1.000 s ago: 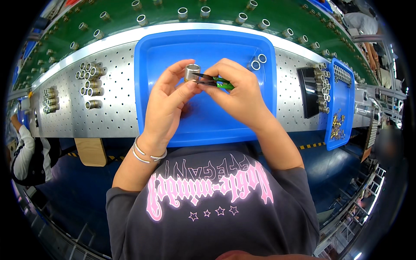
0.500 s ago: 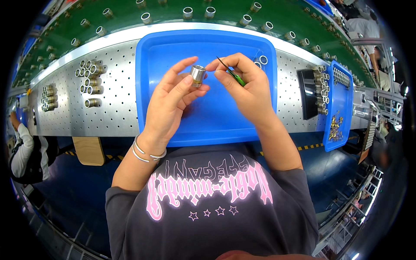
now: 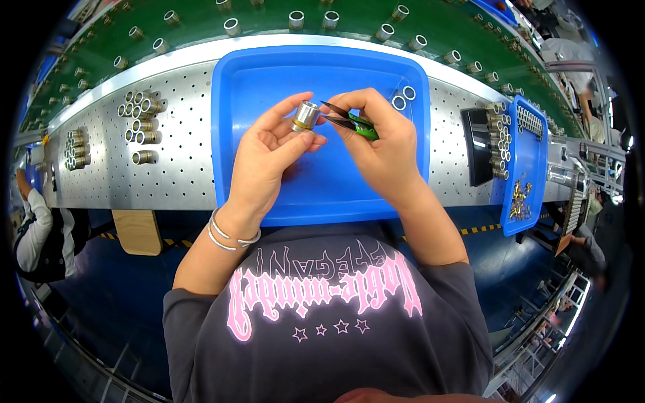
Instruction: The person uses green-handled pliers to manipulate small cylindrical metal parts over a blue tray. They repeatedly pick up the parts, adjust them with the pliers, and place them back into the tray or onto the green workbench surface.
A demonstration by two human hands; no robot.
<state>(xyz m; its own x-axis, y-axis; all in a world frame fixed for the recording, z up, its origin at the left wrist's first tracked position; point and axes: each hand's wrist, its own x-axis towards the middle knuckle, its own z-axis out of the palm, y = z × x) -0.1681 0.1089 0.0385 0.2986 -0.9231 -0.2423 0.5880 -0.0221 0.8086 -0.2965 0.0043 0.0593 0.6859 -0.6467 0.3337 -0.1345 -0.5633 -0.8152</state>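
Note:
A short silver metal sleeve (image 3: 306,115) with a brass-coloured lower band is pinched between the thumb and fingers of my left hand (image 3: 274,149), its open end facing up. My right hand (image 3: 384,144) grips pointed tweezers (image 3: 351,122) with black prongs and green grips. The two prongs are spread, and their tips lie right beside the sleeve's upper side; whether they touch it I cannot tell. Both hands are above a blue tray (image 3: 316,209). Two light-coloured rings (image 3: 399,103) lie in the tray's far right corner.
Similar sleeves (image 3: 142,137) stand grouped on the perforated metal table (image 3: 181,168) at left. Beyond the tray, a green conveyor (image 3: 262,25) carries several more. At right are a black stand (image 3: 478,148), more sleeves, and a blue tray (image 3: 508,218) with small brass-coloured parts.
The tweezers' prongs have spread and turned toward the sleeve. My left fingers have shifted on the sleeve, the thumb now lower. Sleeves on the conveyor have moved slightly right.

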